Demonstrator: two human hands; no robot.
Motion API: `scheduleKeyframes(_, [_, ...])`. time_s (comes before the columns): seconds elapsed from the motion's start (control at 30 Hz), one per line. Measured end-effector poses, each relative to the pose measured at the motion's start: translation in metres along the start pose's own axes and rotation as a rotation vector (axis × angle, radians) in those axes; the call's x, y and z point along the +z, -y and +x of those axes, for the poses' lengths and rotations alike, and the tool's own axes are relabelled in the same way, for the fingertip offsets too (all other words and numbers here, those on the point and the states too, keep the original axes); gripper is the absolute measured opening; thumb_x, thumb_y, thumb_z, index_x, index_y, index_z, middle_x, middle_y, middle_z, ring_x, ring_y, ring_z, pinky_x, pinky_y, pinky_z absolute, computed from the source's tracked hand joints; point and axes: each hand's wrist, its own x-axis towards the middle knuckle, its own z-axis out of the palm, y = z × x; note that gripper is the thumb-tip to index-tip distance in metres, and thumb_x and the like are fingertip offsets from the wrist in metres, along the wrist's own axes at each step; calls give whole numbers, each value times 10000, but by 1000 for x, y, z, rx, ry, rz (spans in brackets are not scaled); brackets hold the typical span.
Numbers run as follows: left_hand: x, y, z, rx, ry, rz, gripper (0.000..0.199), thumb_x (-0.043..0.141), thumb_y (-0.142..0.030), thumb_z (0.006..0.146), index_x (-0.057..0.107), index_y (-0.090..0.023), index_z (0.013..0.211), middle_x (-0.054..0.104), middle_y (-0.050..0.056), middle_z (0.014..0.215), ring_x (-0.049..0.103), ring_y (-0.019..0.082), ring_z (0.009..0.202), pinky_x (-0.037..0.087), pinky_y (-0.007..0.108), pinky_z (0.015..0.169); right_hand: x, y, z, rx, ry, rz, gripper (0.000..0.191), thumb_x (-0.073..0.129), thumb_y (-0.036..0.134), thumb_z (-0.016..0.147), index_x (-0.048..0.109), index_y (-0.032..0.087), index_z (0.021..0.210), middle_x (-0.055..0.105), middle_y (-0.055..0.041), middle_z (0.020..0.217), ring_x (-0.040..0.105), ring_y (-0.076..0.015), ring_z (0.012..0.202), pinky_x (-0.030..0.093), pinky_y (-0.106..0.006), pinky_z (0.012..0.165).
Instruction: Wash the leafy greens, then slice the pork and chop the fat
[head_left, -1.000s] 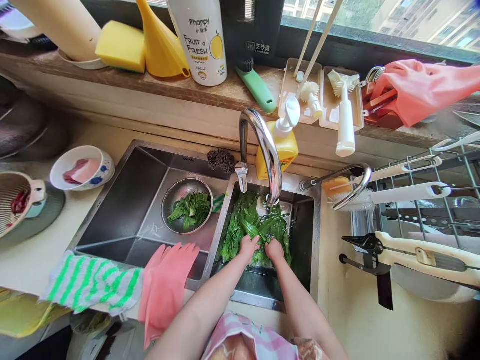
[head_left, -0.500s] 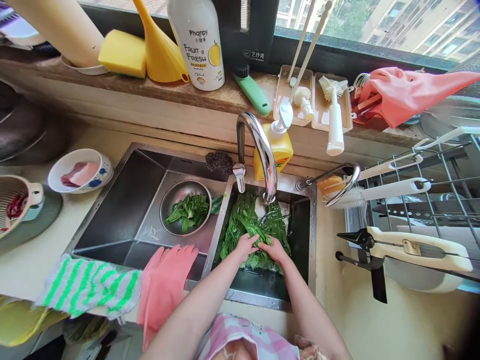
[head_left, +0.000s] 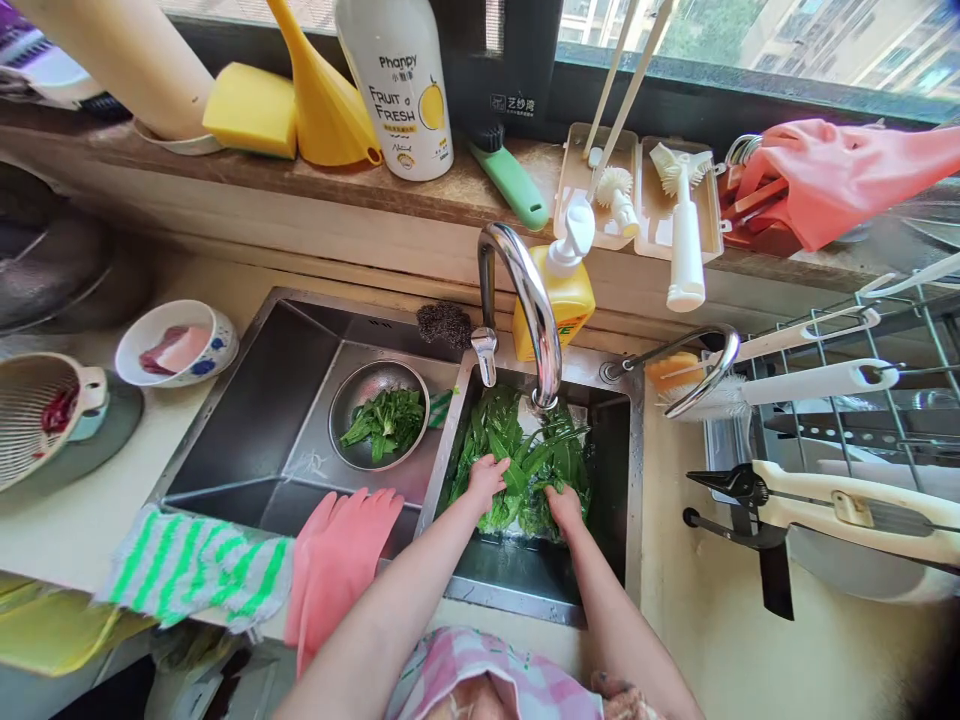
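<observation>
Long leafy greens [head_left: 499, 425] lie in water in the right sink basin [head_left: 609, 480], below the faucet [head_left: 551, 330]. My left hand [head_left: 487, 480] is at the left of the basin, its fingers closed on a leaf of the greens. A little to the right, my right hand [head_left: 564, 507] grips the lower ends of more greens, its fingertips partly hidden among the leaves. In the left basin stands a round metal strainer [head_left: 340, 447] with cut green leaves [head_left: 386, 425] in it.
Pink rubber gloves [head_left: 337, 560] and a green-striped cloth [head_left: 202, 570] hang over the front edge. At left stand a bowl of meat [head_left: 180, 345] and a colander [head_left: 34, 420]. A yellow soap bottle [head_left: 559, 300] is behind the faucet; scissors [head_left: 847, 510] hang at right.
My hands have moved apart: they were together on one bunch of greens, and now the left is further left and the right further right. The view has shifted slightly.
</observation>
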Motion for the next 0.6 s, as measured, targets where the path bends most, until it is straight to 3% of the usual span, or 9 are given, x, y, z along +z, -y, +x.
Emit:
scheduleKeyframes(0.1, [-1,4,-4,-57,49,48,280,710,-283,631,461,-161,670,462,-77,551,430,25,445,424,174,522,-2,7,-4,-107,-3,128,380,440,442,762,602,192,997,662,-46,960,601,-173,861,443,-250,710])
scheduleKeyframes(0.2, [3,9,-7,-87,83,95,259,691,-288,649,464,-165,673,508,-64,575,492,41,485,443,190,559,3,15,-6,-162,80,116,379,554,436,688,608,204,982,675,-11,883,602,-165,796,436,-237,677])
scheduleKeyframes(0.33, [8,17,-2,-114,47,189,236,639,-238,696,420,-165,644,511,-55,539,500,55,457,428,191,516,20,21,-3,-64,124,-19,221,535,328,706,643,210,859,673,-18,802,594,-169,785,411,-243,683])
scheduleKeyframes(0.47, [11,28,5,-103,-29,312,277,614,-187,710,371,-163,581,465,-51,467,444,51,399,352,165,429,36,21,3,84,107,-56,205,517,260,707,647,202,855,668,-72,859,601,-200,858,412,-275,715])
scheduleKeyframes(0.6, [5,26,6,-9,-33,440,242,572,-225,757,402,-156,600,471,-44,492,475,55,445,352,158,443,27,16,11,176,84,29,231,471,277,738,644,171,846,660,-133,885,610,-234,873,435,-317,713])
